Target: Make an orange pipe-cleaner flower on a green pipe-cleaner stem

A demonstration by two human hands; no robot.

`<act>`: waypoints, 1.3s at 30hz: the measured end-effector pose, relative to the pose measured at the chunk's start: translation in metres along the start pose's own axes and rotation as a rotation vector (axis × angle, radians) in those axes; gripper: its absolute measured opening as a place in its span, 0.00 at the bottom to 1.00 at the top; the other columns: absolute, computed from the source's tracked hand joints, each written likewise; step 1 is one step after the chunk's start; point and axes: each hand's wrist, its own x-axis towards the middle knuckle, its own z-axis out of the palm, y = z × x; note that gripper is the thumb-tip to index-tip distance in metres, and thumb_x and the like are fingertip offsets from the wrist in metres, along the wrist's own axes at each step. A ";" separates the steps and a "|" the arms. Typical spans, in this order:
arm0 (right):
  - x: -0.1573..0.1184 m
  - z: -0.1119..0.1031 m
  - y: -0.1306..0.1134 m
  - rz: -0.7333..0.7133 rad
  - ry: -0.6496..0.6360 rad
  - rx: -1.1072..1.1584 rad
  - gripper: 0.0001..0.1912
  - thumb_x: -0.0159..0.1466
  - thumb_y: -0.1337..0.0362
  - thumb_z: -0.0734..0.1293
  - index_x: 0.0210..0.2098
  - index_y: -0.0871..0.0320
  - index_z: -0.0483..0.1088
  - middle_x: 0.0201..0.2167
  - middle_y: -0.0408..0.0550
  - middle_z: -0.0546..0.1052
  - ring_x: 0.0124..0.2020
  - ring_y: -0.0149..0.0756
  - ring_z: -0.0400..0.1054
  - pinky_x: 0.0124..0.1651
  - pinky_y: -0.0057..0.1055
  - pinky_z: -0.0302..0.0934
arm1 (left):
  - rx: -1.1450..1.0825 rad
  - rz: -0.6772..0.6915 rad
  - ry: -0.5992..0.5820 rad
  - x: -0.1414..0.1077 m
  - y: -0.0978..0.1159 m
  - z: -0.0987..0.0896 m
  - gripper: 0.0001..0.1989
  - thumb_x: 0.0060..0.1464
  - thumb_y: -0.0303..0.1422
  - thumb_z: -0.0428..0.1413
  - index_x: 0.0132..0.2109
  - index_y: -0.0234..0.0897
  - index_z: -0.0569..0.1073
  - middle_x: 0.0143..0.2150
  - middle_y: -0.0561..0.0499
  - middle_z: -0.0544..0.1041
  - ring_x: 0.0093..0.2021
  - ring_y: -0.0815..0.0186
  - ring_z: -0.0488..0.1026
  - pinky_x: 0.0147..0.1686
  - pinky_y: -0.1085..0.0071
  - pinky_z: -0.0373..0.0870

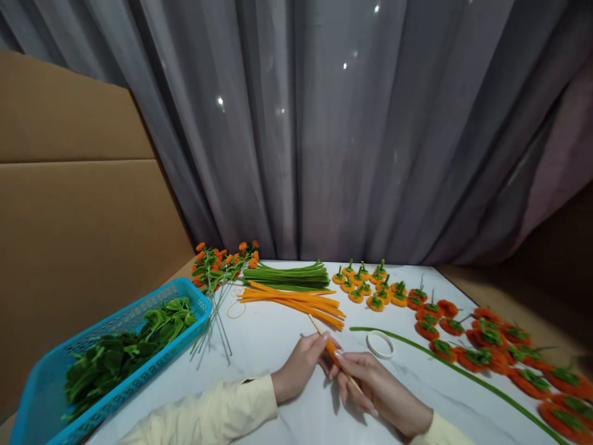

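Between both hands [300, 364] [377, 386], seemingly fuzzy orange strip [332, 351] wraps gripped thin wooden stick [354, 382].

Desk [262, 340] open between orange strips [296, 301] and left sleeve [210, 408], basket [134, 380] walling left edge, ring [380, 356] and long stem [405, 339] right, flower heads [530, 380] lining right edge.

Pale yellow long sleeves [222, 411].
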 end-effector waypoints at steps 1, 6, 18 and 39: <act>0.000 0.000 0.000 0.004 0.001 0.000 0.26 0.55 0.45 0.67 0.26 0.68 0.72 0.15 0.48 0.73 0.06 0.16 0.48 0.13 0.21 0.33 | 0.006 0.003 -0.004 0.000 0.000 0.000 0.27 0.52 0.55 0.49 0.33 0.30 0.70 0.21 0.52 0.68 0.22 0.68 0.66 0.26 0.71 0.63; -0.001 0.001 -0.001 0.012 0.008 0.022 0.26 0.56 0.46 0.68 0.27 0.68 0.72 0.15 0.48 0.73 0.07 0.17 0.49 0.13 0.21 0.36 | 0.024 -0.002 0.000 0.000 0.002 -0.001 0.27 0.53 0.54 0.48 0.36 0.29 0.70 0.20 0.52 0.68 0.22 0.68 0.66 0.27 0.71 0.63; -0.001 -0.002 -0.001 0.043 0.002 0.061 0.24 0.55 0.48 0.69 0.27 0.68 0.72 0.16 0.48 0.74 0.06 0.18 0.50 0.10 0.20 0.38 | 0.040 -0.029 -0.007 -0.003 0.006 0.000 0.28 0.52 0.54 0.49 0.37 0.29 0.70 0.21 0.52 0.69 0.23 0.67 0.67 0.27 0.71 0.64; -0.004 0.008 0.000 -0.014 0.071 0.086 0.21 0.59 0.51 0.68 0.25 0.67 0.69 0.12 0.41 0.67 0.09 0.15 0.42 0.12 0.19 0.31 | 0.333 0.036 -0.055 -0.014 0.011 -0.005 0.27 0.61 0.45 0.42 0.56 0.29 0.68 0.41 0.44 0.77 0.46 0.60 0.70 0.53 0.65 0.60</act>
